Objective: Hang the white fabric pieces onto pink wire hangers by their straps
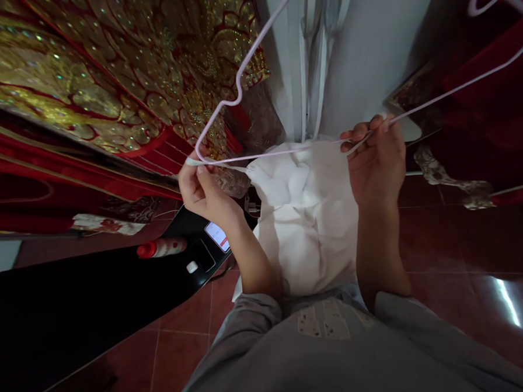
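A pale pink wire hanger [281,153] stretches across in front of me, its bottom bar running between both hands. Below it hangs a white garment [313,216] with thin straps and gathered, padded-looking cups. My left hand [204,190] is closed at the hanger's left corner, pinching the garment's strap against the wire. Around the bar further right, my right hand [377,160] has its fingers curled, with the other strap held against the wire between thumb and fingers. The hanger's upper part runs out of the top of the view.
Red clothing with gold sequins [118,69] hangs at the left, and dark red fabric [493,108] at the right. On a black table [96,304] are a red-capped bottle [163,247], a lit phone [217,236], a dark phone [202,254] and a small white case [192,267].
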The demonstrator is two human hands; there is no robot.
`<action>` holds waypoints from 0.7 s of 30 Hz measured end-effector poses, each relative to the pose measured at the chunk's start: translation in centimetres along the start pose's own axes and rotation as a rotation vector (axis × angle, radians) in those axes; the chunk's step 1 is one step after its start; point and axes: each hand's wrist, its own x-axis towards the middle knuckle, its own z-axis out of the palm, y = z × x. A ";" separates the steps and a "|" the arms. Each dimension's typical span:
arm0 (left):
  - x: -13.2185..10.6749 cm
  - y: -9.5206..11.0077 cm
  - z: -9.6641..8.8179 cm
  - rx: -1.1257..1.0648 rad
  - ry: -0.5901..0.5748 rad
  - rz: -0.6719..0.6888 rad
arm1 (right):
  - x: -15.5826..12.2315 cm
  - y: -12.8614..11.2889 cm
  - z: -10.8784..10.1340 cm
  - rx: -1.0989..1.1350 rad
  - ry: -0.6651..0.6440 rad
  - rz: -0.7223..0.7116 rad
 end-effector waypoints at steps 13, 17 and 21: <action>2.3 1.1 2.4 0.053 -0.245 0.313 | 0.8 1.1 -0.2 0.041 -0.008 -0.075; 4.0 2.2 3.4 0.131 -0.408 0.331 | 0.2 2.1 0.6 0.105 0.031 -0.111; 4.8 4.4 4.0 0.207 -0.548 0.271 | -0.2 2.3 1.1 0.111 0.014 -0.121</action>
